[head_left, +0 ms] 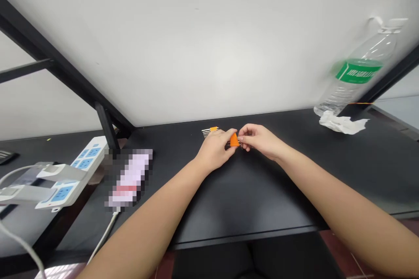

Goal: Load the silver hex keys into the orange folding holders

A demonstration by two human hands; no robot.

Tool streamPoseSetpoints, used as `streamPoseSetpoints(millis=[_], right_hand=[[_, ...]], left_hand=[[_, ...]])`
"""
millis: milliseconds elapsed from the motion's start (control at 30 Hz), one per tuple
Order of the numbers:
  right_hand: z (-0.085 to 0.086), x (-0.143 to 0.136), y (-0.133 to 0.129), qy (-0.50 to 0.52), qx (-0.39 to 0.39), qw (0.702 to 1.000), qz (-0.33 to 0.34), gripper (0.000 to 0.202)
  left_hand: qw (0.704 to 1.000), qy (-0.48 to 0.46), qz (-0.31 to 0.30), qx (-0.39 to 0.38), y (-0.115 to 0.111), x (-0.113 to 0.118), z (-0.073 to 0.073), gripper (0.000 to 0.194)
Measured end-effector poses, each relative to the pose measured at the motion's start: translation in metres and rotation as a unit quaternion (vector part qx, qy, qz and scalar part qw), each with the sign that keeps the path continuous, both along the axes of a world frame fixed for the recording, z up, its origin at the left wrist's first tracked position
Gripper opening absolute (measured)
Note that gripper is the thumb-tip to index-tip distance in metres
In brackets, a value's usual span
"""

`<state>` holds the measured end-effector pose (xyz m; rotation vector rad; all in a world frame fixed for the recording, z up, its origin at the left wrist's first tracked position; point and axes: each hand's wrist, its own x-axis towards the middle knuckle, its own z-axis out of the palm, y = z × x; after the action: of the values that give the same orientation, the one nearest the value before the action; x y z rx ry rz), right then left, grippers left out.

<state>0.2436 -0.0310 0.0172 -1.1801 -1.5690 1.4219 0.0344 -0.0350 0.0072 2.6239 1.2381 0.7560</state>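
Note:
My left hand [214, 148] is closed on a small orange piece [234, 140], gripping it between thumb and fingers just above the black tabletop [229, 200]. Against the right side of that piece, my right hand [257, 138] is pinched shut. Whatever lies between its fingertips is too small and covered to name. Just behind the left hand is another orange piece [214, 129] with several thin pale sticks [206, 131] pointing left. The left hand hides part of it.
On the left lie a white power strip [83, 161] with plugged-in adapters and a blurred-out phone-like object [132, 178] on a white cable [104, 237]. At the back right, a large clear bottle [360, 69] with a green label stands by crumpled tissue [342, 123]. A white wall [209, 52] rises behind.

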Motion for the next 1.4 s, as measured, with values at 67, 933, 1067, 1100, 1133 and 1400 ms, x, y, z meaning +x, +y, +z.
streamPoseSetpoints(millis=[67,933,1067,1100,1133,1400], right_hand=[[0.001,0.003,0.001,-0.058,0.024,0.998,0.01,0.016],[0.003,0.037,0.013,-0.443,0.233,0.864,0.047,0.016],[0.002,0.03,0.008,-0.496,0.221,0.836,0.081,0.017],[0.003,0.027,0.006,-0.511,0.224,0.826,0.085,0.016],[0.005,0.023,0.004,-0.525,0.229,0.815,0.084,0.014],[0.019,0.02,-0.001,-0.376,0.244,0.891,0.07,0.012]], left_hand=[[0.999,-0.025,0.023,-0.004,0.001,-0.002,-0.003,0.04],[0.998,-0.009,0.061,-0.02,0.005,-0.008,-0.007,0.046],[0.998,-0.002,0.068,-0.015,0.006,-0.008,-0.007,0.045],[0.998,0.0,0.067,-0.015,0.006,-0.008,-0.007,0.045],[0.998,0.002,0.064,-0.014,0.006,-0.008,-0.008,0.045],[0.999,-0.03,0.034,-0.024,0.004,-0.007,-0.006,0.044]])
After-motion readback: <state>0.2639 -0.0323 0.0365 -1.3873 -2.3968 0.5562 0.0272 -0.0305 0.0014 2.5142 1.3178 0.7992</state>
